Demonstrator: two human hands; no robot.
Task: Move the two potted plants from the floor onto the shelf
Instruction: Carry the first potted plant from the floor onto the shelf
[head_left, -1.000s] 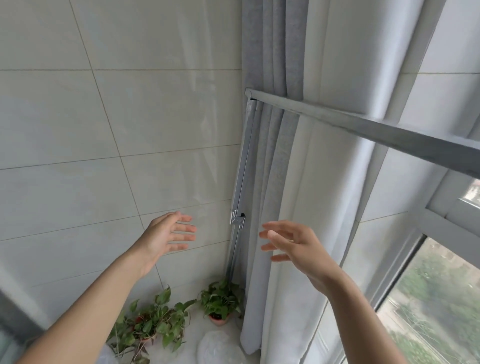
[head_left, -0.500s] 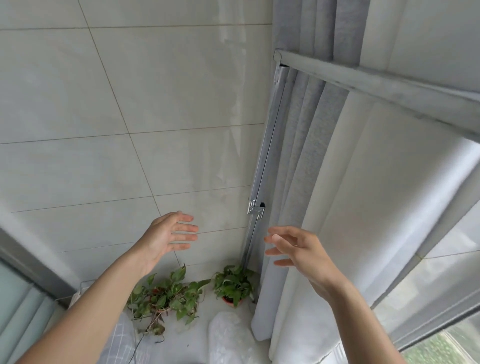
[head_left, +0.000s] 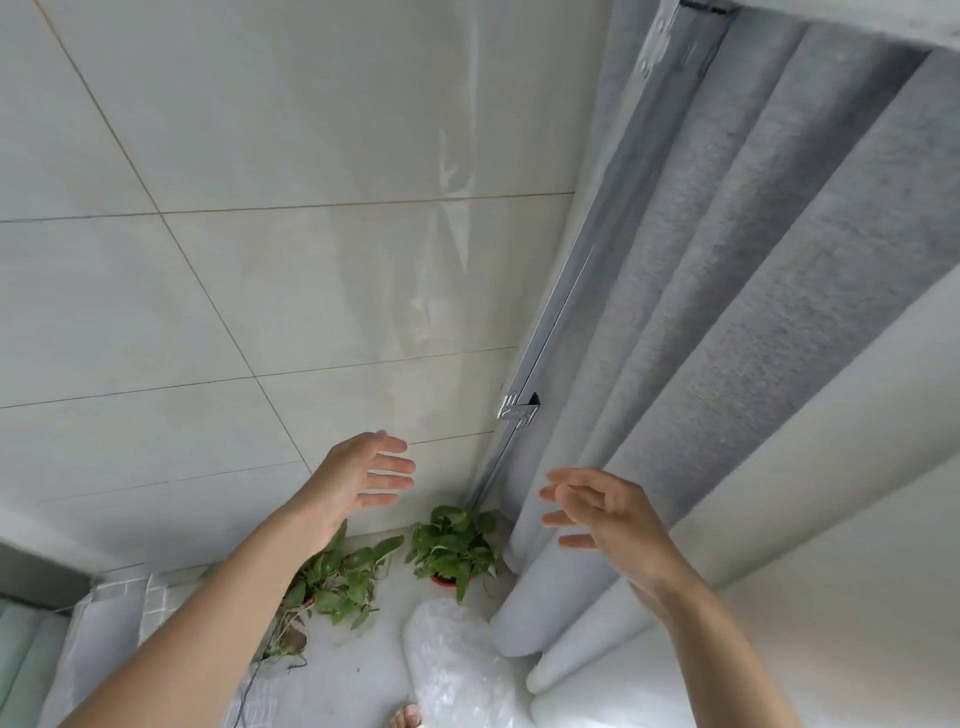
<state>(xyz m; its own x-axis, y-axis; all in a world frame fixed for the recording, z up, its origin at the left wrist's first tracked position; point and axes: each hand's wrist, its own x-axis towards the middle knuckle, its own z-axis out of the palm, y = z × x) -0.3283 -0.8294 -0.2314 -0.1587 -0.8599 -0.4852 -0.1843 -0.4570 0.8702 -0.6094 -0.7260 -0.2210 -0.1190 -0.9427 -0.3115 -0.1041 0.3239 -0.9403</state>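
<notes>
Reaching forward and down, the left hand (head_left: 358, 480) and the right hand (head_left: 605, 517) are both spread wide with the palms turned toward each other, and they hold nothing. I think this shape is prepared for taking a pot from two sides, because the gap between the palms looks about as wide as a small pot with its leaves.

Both plants stand on the floor (head_left: 358, 670), far below the hands. The small potted plant (head_left: 454, 545) in an orange pot sits in the corner of the floor, where the tiled wall (head_left: 260, 260) meets the grey curtain (head_left: 753, 312). The larger trailing plant (head_left: 332, 582) is just beside it along the wall edge, partly hidden behind the left forearm, with stems lying loose on the floor.

A crumpled clear plastic bag (head_left: 457, 660) lies near the curtain's lower end, and a bare foot (head_left: 405, 719) shows at the bottom edge. A metal rail (head_left: 550, 332) with a bracket runs down the corner. The shelf is not visible, so no plant is moved yet.
</notes>
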